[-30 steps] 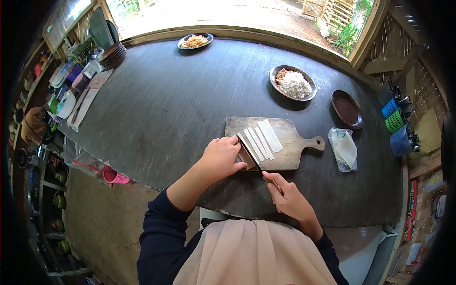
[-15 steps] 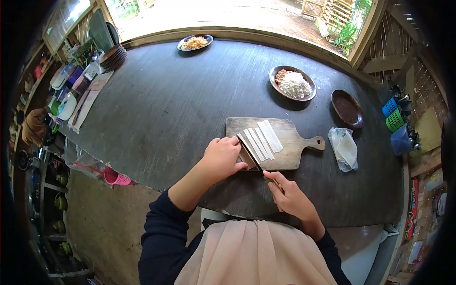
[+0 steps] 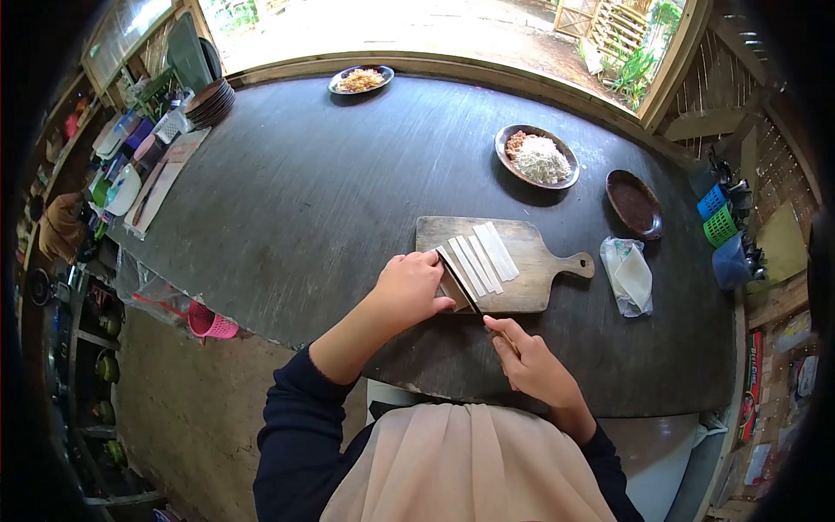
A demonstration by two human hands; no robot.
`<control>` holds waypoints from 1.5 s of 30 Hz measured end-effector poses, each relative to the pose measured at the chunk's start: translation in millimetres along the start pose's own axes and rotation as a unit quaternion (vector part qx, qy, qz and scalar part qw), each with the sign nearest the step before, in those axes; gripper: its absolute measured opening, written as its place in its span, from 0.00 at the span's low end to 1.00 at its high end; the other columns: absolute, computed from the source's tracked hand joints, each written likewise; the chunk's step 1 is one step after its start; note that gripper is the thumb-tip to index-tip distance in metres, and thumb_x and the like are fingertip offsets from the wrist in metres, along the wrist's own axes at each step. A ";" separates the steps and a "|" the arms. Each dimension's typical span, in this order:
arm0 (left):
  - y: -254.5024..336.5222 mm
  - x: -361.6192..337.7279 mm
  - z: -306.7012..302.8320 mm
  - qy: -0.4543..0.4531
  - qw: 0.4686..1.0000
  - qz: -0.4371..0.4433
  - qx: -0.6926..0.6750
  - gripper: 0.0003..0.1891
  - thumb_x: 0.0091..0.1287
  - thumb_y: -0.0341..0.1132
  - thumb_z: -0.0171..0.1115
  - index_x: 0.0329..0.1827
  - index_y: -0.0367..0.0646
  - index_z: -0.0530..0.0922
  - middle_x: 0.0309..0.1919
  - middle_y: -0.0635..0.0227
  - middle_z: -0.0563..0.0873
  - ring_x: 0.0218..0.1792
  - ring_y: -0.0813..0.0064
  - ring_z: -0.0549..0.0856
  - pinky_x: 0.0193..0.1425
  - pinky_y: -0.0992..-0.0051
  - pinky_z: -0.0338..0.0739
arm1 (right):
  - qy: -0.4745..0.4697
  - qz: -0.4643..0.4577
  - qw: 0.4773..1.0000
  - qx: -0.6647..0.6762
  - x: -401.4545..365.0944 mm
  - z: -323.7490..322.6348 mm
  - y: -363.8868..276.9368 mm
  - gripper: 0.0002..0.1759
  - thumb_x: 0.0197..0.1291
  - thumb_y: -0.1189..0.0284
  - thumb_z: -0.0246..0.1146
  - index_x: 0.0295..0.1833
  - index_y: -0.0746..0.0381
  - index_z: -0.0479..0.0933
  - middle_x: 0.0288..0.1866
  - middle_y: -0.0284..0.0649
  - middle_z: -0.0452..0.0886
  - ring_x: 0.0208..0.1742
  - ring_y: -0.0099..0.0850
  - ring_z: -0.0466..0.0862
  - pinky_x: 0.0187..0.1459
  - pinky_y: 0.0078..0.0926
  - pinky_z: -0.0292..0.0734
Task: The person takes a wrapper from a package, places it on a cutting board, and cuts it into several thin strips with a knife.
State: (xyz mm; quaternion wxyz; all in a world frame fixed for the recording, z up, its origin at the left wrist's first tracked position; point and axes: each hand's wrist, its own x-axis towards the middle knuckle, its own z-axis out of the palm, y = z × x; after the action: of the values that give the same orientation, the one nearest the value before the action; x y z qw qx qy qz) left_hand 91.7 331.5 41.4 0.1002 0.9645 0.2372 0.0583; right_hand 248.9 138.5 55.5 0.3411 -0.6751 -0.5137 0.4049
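Note:
A wooden cutting board with a handle on its right lies on the dark table. Several thin white strips rest on it side by side, slightly slanted. My right hand is closed round the handle of a knife, whose dark blade slants across the left part of the board, left of the strips. My left hand presses on the board's left side with fingers bent together and the thumb apart, close along the blade. What lies under its fingers is mostly hidden.
Beyond the board stands a plate of white shreds and reddish-brown food. An empty brown dish and a plastic packet with white sheets lie to the right. Another food plate sits at the back; stacked brown plates stand back left.
The view has shifted very slightly. Both hands, the knife and the strips keep nearly the same places on the board.

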 end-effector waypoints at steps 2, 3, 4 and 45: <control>-0.2 1.6 -0.1 0.000 1.000 0.000 0.002 0.25 0.57 0.50 0.71 0.45 0.34 0.83 0.48 0.59 0.83 0.51 0.61 0.83 0.56 0.67 0.78 | 0.014 -0.031 0.999 0.009 -1.2 2.8 2.8 0.17 0.71 0.75 0.54 0.64 0.62 0.70 0.29 0.56 0.79 0.25 0.39 0.82 0.33 0.30 0.74; 0.1 2.7 -1.2 -0.021 1.000 -0.012 -0.003 0.26 0.57 0.51 0.70 0.47 0.35 0.83 0.50 0.59 0.83 0.53 0.62 0.82 0.58 0.64 0.77 | 0.014 -0.030 0.999 0.009 -1.9 2.3 1.4 0.17 0.71 0.75 0.54 0.64 0.62 0.70 0.29 0.56 0.79 0.25 0.39 0.82 0.33 0.30 0.74; 0.9 2.9 -2.1 -0.043 0.999 -0.024 -0.007 0.27 0.58 0.51 0.70 0.49 0.35 0.83 0.52 0.60 0.82 0.55 0.62 0.82 0.61 0.61 0.75 | 0.011 -0.019 1.000 -0.001 -3.0 1.3 -1.3 0.18 0.71 0.75 0.54 0.64 0.62 0.70 0.29 0.56 0.80 0.26 0.39 0.83 0.34 0.30 0.75; 11.5 0.5 4.5 -0.028 0.998 -0.034 0.039 0.20 0.61 0.54 0.66 0.42 0.47 0.87 0.51 0.58 0.85 0.55 0.65 0.82 0.64 0.59 0.70 | 0.017 0.003 1.000 -0.017 -25.5 -1.5 7.7 0.18 0.71 0.74 0.54 0.65 0.60 0.70 0.30 0.54 0.80 0.26 0.41 0.83 0.33 0.31 0.74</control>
State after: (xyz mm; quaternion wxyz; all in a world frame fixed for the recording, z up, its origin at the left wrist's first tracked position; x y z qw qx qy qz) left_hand 98.0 321.0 39.6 0.0709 0.9602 0.2694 0.0189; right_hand 249.8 111.8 54.4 0.3373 -0.6892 -0.5124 0.3856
